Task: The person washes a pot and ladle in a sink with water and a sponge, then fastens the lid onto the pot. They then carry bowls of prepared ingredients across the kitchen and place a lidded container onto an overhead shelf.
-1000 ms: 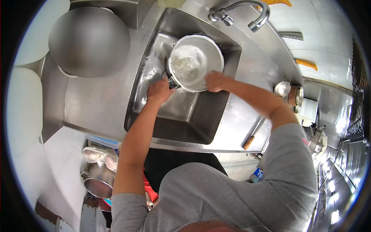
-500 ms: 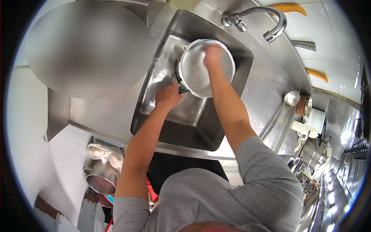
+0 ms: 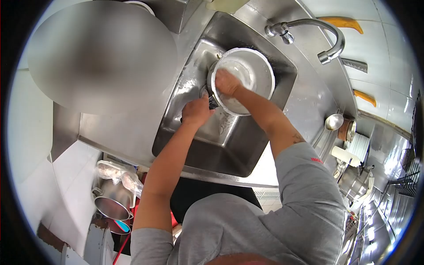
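Observation:
A round metal pot [image 3: 263, 81] with a pale rim sits tilted in the stainless steel sink [image 3: 212, 157], its mouth facing me. Its black handle [image 3: 213, 102] points toward the lower left, and my left hand [image 3: 197, 111] is closed around it. Inside the pot, my right hand [image 3: 227, 82] presses on the left inner wall with its fingers bent. Whatever lies under those fingers is hidden. Whitish wet marks show on the pot's bottom.
A curved faucet [image 3: 329, 33] stands behind the sink at the right. Orange-handled knives [image 3: 340, 23] are along the tiled wall. A ladle [image 3: 334, 122] lies on the right counter. Below the left counter is a large metal pot [image 3: 114, 201]. A blurred patch covers the upper left.
My right hand has swept from the upper part of the pot to its left inner wall. The left hand keeps its hold on the handle. The whole view has shifted slightly.

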`<state>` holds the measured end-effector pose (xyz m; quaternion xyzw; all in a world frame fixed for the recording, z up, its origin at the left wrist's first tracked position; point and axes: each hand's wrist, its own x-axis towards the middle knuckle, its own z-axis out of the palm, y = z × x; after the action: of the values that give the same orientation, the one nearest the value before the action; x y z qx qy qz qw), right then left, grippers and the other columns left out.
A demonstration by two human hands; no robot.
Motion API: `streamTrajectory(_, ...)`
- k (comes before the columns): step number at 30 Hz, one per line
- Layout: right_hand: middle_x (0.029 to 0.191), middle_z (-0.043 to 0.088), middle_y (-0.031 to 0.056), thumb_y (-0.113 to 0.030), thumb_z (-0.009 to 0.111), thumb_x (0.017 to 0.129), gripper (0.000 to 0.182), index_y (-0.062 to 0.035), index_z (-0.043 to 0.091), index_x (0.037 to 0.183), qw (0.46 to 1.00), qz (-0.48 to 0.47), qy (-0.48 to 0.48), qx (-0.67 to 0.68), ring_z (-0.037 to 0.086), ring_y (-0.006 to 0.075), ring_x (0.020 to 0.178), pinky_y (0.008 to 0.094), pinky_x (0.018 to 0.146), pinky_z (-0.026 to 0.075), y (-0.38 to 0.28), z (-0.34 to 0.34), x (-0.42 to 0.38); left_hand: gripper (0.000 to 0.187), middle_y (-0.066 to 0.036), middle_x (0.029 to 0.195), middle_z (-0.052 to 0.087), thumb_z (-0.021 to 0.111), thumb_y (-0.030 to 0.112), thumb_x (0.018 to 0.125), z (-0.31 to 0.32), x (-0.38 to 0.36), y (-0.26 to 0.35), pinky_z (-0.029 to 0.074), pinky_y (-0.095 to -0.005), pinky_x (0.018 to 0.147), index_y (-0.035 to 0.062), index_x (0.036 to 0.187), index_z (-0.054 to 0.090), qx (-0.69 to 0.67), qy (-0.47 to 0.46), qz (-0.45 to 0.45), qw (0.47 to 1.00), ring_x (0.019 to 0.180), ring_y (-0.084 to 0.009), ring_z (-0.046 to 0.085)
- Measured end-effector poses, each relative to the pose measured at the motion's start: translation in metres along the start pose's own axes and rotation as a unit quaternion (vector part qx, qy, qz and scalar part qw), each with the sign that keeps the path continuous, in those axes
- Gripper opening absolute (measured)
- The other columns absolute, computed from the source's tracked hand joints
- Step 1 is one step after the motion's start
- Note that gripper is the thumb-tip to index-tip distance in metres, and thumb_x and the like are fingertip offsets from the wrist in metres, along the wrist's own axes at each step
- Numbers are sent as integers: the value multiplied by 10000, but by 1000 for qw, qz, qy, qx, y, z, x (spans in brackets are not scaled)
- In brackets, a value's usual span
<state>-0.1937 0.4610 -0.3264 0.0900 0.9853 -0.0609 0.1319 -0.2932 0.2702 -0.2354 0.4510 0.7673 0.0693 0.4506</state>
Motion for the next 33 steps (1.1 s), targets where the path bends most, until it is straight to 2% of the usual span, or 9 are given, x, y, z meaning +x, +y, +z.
streamTrajectory(6,1171,635,190,-254,642,852,339,-51,695,1118,945,271,-101,-151,599,342,1130,477,976,454,64,61,-65,492,-184,1076,708,709,397,881,-2,1,-1,523,-481,908,57,1205,564,5,9,-5,1000,1043,-376,673)
streamTrajectory(10,1329,584,246,-246,600,885,420,-7,657,1227,868,197,-423,168,576,374,1223,458,971,485,2,65,-47,619,-190,1132,694,696,418,888,-5,-3,0,513,-489,925,52,1342,487,9,-4,-1,1000,1089,-369,656)
streamTrajectory(12,1046,665,284,-194,500,897,376,0,665,1174,970,123,-146,152,665,386,1019,426,929,508,-18,56,-26,678,-195,1152,687,691,427,891,-1,-1,-1,508,-490,934,43,1397,455,10,-5,5,1000,1099,-364,653)
streamTrajectory(16,974,606,185,-251,379,980,361,-25,635,1099,650,441,165,596,576,294,927,432,864,471,-21,63,28,574,-196,1114,700,723,393,874,-2,-2,1,531,-478,905,44,1286,528,10,9,-3,1000,1071,-369,668)
streamTrajectory(21,1174,660,191,-244,542,914,322,-29,679,1110,939,159,-158,262,611,307,1110,413,965,442,2,21,-109,605,-186,1119,702,713,394,881,8,5,-6,529,-483,897,44,1327,503,20,-1,9,1000,1065,-365,669)
streamTrajectory(23,1138,688,103,-195,619,860,277,-91,710,1100,916,101,-374,-106,612,265,1106,372,942,444,20,-83,-120,632,-205,1102,698,705,420,880,5,1,-5,511,-493,896,16,1316,489,6,9,15,1000,1053,-379,661)
streamTrajectory(25,893,631,75,-253,656,821,253,-132,731,1030,896,-80,-99,-426,564,218,981,354,844,394,69,-118,-114,625,-205,1098,699,706,417,879,3,0,-3,512,-493,893,18,1309,492,8,12,11,1000,1051,-382,660)
streamTrajectory(27,991,688,109,-234,690,804,279,-97,737,1043,917,-37,-51,-394,604,267,1061,394,875,448,73,-96,-110,601,-210,1086,700,709,418,876,1,-1,-4,517,-487,895,32,1286,498,9,16,11,1000,1047,-383,662)
streamTrajectory(33,1080,699,232,-214,656,796,325,17,726,1015,883,105,-457,-5,657,366,1068,448,937,511,25,-86,-88,571,-200,1051,710,720,408,867,6,3,-6,523,-494,888,54,1267,517,9,33,18,999,1017,-384,675)
